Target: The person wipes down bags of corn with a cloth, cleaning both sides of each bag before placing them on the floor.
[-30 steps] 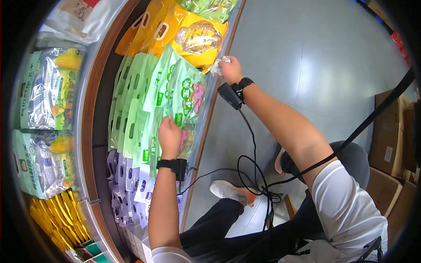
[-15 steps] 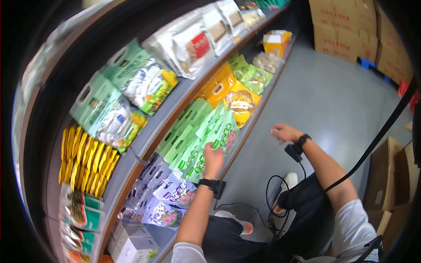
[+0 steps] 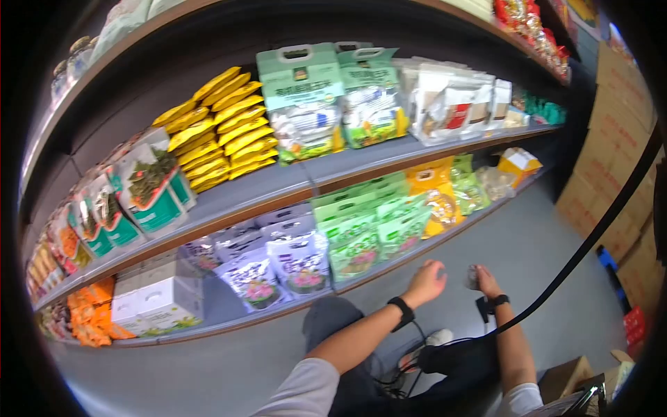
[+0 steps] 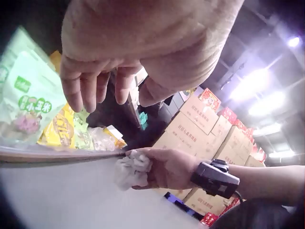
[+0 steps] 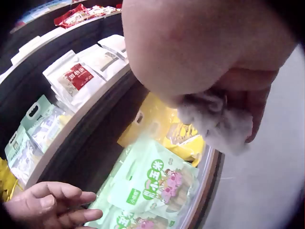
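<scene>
My right hand point(image 3: 488, 283) holds a crumpled white tissue point(image 4: 133, 170) out over the floor, in front of the lower shelf. In the right wrist view the tissue point(image 5: 219, 121) sticks out between the fingers and thumb. Beside it, my left hand point(image 3: 425, 283) hovers in the air with its fingers loosely bent and nothing in them. Nearest to the left hand are the green printed bags point(image 3: 403, 229) standing on the lower shelf. The left wrist view shows its fingers point(image 4: 88, 90) hanging down, apart from the green bag point(image 4: 33, 98).
Purple bags point(image 3: 299, 260) and white boxes point(image 3: 156, 295) share the lower shelf with yellow bags point(image 3: 438, 201). The upper shelf's front edge point(image 3: 243, 208) overhangs them. Cardboard cartons point(image 3: 604, 160) are stacked at the right. A black cable point(image 3: 590, 236) runs across to the body.
The left hand has come off the green bags and moved out over the floor, close to the right hand. The right hand, still with the tissue, has drawn back from the shelf. The head view has swung left.
</scene>
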The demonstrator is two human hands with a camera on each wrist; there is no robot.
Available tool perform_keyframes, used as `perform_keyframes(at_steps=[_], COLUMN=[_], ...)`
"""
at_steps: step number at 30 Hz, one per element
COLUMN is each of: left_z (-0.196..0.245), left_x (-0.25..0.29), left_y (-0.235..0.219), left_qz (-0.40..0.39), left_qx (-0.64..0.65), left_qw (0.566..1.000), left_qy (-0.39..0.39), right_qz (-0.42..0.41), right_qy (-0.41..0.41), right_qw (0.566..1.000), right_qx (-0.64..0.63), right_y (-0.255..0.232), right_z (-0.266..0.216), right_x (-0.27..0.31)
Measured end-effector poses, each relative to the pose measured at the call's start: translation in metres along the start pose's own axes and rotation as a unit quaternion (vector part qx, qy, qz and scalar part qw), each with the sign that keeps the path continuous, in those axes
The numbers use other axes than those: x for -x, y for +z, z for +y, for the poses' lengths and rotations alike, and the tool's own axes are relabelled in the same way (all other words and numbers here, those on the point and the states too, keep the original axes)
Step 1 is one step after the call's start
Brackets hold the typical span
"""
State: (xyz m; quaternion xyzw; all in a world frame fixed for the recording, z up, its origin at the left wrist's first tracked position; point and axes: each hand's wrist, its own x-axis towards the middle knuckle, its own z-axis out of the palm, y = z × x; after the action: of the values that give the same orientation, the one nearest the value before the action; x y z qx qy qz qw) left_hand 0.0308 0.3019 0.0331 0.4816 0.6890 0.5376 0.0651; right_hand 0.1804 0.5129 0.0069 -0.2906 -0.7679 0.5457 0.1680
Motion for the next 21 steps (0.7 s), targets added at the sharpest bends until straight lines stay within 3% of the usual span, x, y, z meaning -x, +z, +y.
perform_keyframes(at_steps=[1, 2, 3, 9, 11, 16, 18, 20, 21], left_z=[-0.004, -0.005, -0.001, -0.008, -0.014, -0.024, -0.017, -0.004, 0.004], left_x=[0.004, 0.008, 0.007, 0.01, 0.014, 0.021, 0.017, 0.007, -0.004], left_y=[-0.001, -0.005, -0.01, -0.037, -0.042, -0.066, -0.084, -0.122, -0.143], left_qz=[-0.027, -0.026, -0.038, -0.064, -0.05, -0.037, -0.021, -0.009, 0.035], left_qx=[-0.007, -0.019, -0.006, -0.008, -0.016, -0.021, -0.023, -0.041, -0.051], left_qw=[0.999, 0.999, 0.998, 0.997, 0.998, 0.996, 0.999, 0.999, 0.998], left_qy=[-0.031, -0.042, -0.054, -0.041, -0.018, -0.075, -0.04, -0.002, 0.025], right_qz=[-0.042, -0.037, -0.052, 0.086, 0.04, -0.019, -0.018, -0.021, -0.019], right_qy=[0.055, 0.01, 0.035, -0.003, -0.073, -0.039, -0.048, 0.005, 0.001], right_qw=[0.993, 0.999, 0.997, 0.994, 0.987, 0.995, 0.995, 0.997, 0.998], right_qx=[-0.09, 0.037, 0.048, 0.061, 0.137, 0.086, 0.081, 0.081, 0.061], right_y=[0.002, -0.001, -0.002, 0.014, 0.019, 0.037, 0.033, 0.039, 0.043], right_z=[0.013, 0.021, 0.027, 0.026, 0.016, -0.019, -0.041, -0.054, -0.049], right_x=[-0.007, -0.01, -0.017, -0.033, -0.035, -0.029, -0.018, -0.014, -0.018])
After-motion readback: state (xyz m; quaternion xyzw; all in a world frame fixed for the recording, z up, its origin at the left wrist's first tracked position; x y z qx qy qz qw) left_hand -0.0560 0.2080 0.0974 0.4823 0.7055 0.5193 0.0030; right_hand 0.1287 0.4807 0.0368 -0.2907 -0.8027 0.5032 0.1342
